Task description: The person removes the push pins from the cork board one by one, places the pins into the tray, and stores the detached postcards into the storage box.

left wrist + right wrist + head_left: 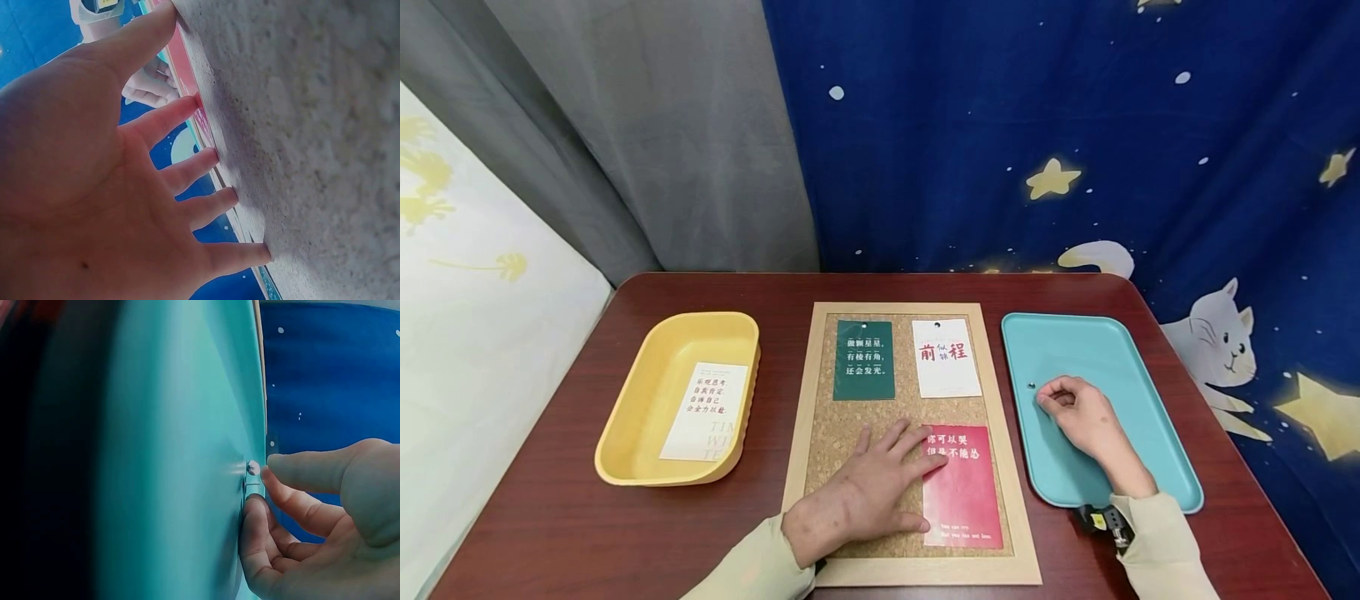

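A red card (pixel 962 492) lies on the lower right of a wood-framed cork board (pixel 857 417). My left hand (pixel 876 483) is spread over the cork, its fingertips (pixel 181 106) touching the card's left edge and the board. Over the teal tray (pixel 1075 342), my right hand (pixel 1086 417) is lowered with bent fingers near the tray floor. A small metal pin (pixel 1032 386) sits just left of these fingertips. The right wrist view shows the pin's shiny head (pixel 253 467) close to the thumb and a finger; whether anything is pinched is unclear.
A green card (pixel 865 362) and a white card (pixel 946 371) are at the board's top, each with a dark round spot at its upper edge. On the left, a yellow bin (pixel 632 425) holds another white card (pixel 707 408). Curtains (pixel 940 150) hang behind the table (pixel 542 467).
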